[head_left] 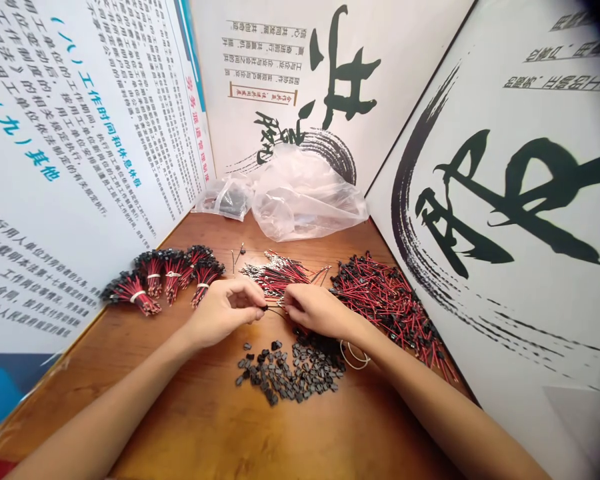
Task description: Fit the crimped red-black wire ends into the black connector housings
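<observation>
Holding a black connector (pixel 265 308) and a thin wire (pixel 277 307).
Left fingers (pixel 250 291) pinch the connector; right fingers (pixel 295 300) grip the wire just beside it. Loose black pieces (pixel 300 375) lie on the counter (pixel 205 413) nearer than the fingers, red-and-black wires (pixel 283 275) just beyond, tied bundles (pixel 173 270) to the left.

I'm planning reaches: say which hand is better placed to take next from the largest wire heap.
Probably the right hand: it lies nearer that wire heap, while the left hand, pinching a small black piece, is farther off.
</observation>
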Tool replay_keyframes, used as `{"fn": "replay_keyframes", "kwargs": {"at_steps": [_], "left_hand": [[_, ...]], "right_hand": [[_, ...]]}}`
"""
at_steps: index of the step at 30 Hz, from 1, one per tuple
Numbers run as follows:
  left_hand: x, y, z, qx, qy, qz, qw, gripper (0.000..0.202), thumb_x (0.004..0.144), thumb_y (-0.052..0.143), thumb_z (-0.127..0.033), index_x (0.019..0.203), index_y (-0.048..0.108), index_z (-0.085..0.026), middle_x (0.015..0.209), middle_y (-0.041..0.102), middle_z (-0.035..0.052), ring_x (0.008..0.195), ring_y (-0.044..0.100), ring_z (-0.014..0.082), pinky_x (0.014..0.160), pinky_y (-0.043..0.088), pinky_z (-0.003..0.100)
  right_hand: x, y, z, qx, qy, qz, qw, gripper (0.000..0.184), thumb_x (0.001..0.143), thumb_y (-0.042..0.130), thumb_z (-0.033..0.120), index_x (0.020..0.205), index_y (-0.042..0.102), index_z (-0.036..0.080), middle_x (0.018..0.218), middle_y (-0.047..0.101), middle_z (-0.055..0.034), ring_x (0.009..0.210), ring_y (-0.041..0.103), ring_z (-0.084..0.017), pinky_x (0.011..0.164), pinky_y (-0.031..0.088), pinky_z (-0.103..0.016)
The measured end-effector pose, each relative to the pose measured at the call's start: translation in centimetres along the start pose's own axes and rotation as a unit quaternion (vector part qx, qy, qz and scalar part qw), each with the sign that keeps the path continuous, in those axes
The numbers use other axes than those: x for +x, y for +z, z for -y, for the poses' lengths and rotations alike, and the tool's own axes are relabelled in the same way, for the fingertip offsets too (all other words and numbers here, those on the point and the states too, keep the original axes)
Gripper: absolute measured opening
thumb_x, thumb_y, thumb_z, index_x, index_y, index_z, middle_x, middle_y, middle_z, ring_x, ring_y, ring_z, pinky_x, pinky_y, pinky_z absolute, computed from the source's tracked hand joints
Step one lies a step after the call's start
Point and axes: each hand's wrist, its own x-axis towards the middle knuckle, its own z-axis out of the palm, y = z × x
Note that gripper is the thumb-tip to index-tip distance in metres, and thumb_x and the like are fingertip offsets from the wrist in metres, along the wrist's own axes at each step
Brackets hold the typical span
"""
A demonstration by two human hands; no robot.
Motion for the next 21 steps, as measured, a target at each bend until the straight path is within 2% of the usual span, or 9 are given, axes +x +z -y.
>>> {"fn": "replay_keyframes", "kwargs": {"at_steps": [5, 9, 12, 16, 21], "left_hand": [[0.1, -0.2, 0.0, 0.009, -0.003, 0.018, 1.000, 0.006, 0.068, 0.072, -0.010, 0.070, 0.069, -0.014, 0.083, 0.065, 0.0046, 0.077, 0.061, 0.0160, 0.069, 0.050, 0.029], [0.1, -0.3, 0.0, 0.018, -0.001, 0.051, 0.999, 0.007, 0.068, 0.070, -0.008, 0.070, 0.069, -0.015, 0.082, 0.065, 0.0036, 0.078, 0.062, 0.0158, 0.072, 0.050, 0.029], [0.0, -0.2, 0.2, 0.023, -0.002, 0.070, 0.997, 0.008, 0.068, 0.070, -0.008, 0.071, 0.069, -0.016, 0.082, 0.066, 0.0035, 0.078, 0.062, 0.0162, 0.071, 0.050, 0.029], [0.0, -0.1, 0.4, 0.032, 0.005, 0.070, 0.997, 0.008, 0.069, 0.069, -0.009, 0.072, 0.069, -0.016, 0.081, 0.066, 0.0036, 0.078, 0.061, 0.0169, 0.070, 0.049, 0.029], [0.1, 0.0, 0.4, 0.033, 0.013, 0.057, 0.998, 0.007, 0.070, 0.068, -0.009, 0.070, 0.068, -0.016, 0.082, 0.067, 0.0044, 0.081, 0.062, 0.0182, 0.073, 0.050, 0.031]], "right_hand": [[-0.2, 0.0, 0.3, -0.010, 0.002, -0.006, 1.000, 0.006, 0.084, 0.056, 0.013, 0.081, 0.056, 0.018, 0.082, 0.063, -0.0008, 0.073, 0.055, -0.013, 0.064, 0.034, -0.024], [-0.2, 1.2, 0.6, -0.062, 0.017, -0.021, 0.998, 0.005, 0.087, 0.056, 0.018, 0.082, 0.057, 0.018, 0.085, 0.063, -0.0024, 0.076, 0.056, -0.015, 0.064, 0.033, -0.026], [-0.2, 1.8, 0.5, -0.068, 0.017, -0.032, 0.997, 0.007, 0.086, 0.055, 0.016, 0.079, 0.055, 0.018, 0.082, 0.062, -0.0027, 0.076, 0.055, -0.015, 0.065, 0.034, -0.026], [-0.1, 0.9, 0.7, 0.020, 0.001, -0.074, 0.997, 0.010, 0.081, 0.055, 0.009, 0.077, 0.054, 0.017, 0.075, 0.059, -0.0006, 0.070, 0.051, -0.013, 0.065, 0.035, -0.024], [-0.4, -1.1, 2.3, 0.143, -0.023, -0.103, 0.984, 0.013, 0.079, 0.054, 0.006, 0.073, 0.055, 0.017, 0.063, 0.052, 0.0039, 0.059, 0.046, -0.010, 0.059, 0.034, -0.022]]}}
